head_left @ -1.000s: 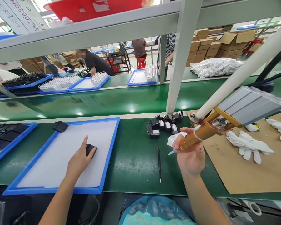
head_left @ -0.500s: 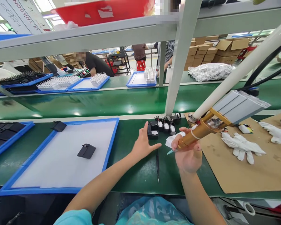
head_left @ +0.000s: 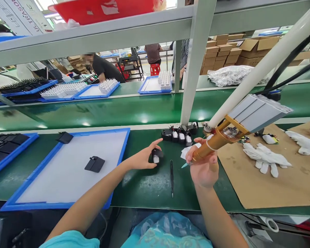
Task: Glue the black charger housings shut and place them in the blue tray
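A small black plastic case (head_left: 156,156) with a white part inside sits in the grip of my left hand (head_left: 142,156), just over the green bench; it is slightly blurred. My right hand (head_left: 203,168) is wrapped around a gold cylindrical tool (head_left: 206,148) with a silver ribbed block (head_left: 259,112) at its upper end. A pale teal tip (head_left: 184,165) sticks out beside my right fingers. Behind the hands, several similar black cases (head_left: 181,135) with white parts stand in a cluster. Black tweezers (head_left: 172,179) lie between my hands.
A blue-rimmed tray (head_left: 127,137) at left carries a black cover (head_left: 95,164), with another black piece (head_left: 64,137) on its edge. White gloves (head_left: 265,157) lie on brown cardboard (head_left: 237,186) at right. A white pole (head_left: 260,69) and a shelf post (head_left: 193,69) rise beyond.
My left hand, open near the cluster before, has taken a black case and drawn it left and closer to me. My right hand still grips the gold tool.
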`<action>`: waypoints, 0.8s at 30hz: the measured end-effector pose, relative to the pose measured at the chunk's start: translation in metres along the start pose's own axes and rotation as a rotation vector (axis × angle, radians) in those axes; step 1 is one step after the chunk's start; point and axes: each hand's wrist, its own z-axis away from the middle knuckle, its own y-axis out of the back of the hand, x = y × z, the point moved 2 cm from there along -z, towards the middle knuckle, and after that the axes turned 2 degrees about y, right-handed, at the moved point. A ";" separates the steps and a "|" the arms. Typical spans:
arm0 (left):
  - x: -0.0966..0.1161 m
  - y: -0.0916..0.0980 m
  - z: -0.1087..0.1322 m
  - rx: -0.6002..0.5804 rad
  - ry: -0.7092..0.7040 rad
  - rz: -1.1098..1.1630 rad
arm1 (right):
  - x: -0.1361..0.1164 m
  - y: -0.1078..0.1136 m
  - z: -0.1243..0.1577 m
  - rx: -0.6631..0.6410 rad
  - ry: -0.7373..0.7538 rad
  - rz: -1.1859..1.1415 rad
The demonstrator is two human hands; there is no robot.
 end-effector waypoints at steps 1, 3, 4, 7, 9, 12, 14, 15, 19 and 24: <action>0.001 0.004 0.005 -0.063 -0.011 -0.006 | 0.000 0.000 0.000 -0.006 0.004 -0.001; 0.004 0.006 0.011 -0.110 -0.045 -0.043 | 0.001 0.001 0.000 -0.016 0.011 0.001; 0.005 0.005 0.013 -0.077 -0.052 -0.078 | 0.001 0.001 0.000 -0.018 0.014 0.003; 0.009 -0.007 0.013 0.129 -0.032 -0.243 | 0.001 0.000 0.000 -0.010 0.011 0.011; 0.010 -0.016 0.010 0.239 -0.004 -0.353 | 0.000 0.000 0.000 -0.001 0.008 0.011; 0.008 -0.023 0.003 0.302 0.059 -0.402 | -0.001 -0.002 -0.001 0.005 0.010 0.001; 0.006 -0.022 -0.001 0.350 0.095 -0.354 | -0.001 -0.002 -0.001 0.001 0.017 -0.011; 0.005 -0.021 -0.002 0.371 0.100 -0.325 | -0.001 -0.002 -0.001 -0.002 0.020 -0.018; 0.004 -0.021 -0.003 0.415 0.101 -0.190 | 0.000 -0.002 -0.001 -0.020 0.032 -0.050; -0.002 -0.025 -0.008 0.483 0.228 0.131 | 0.001 -0.002 -0.001 -0.029 0.032 -0.061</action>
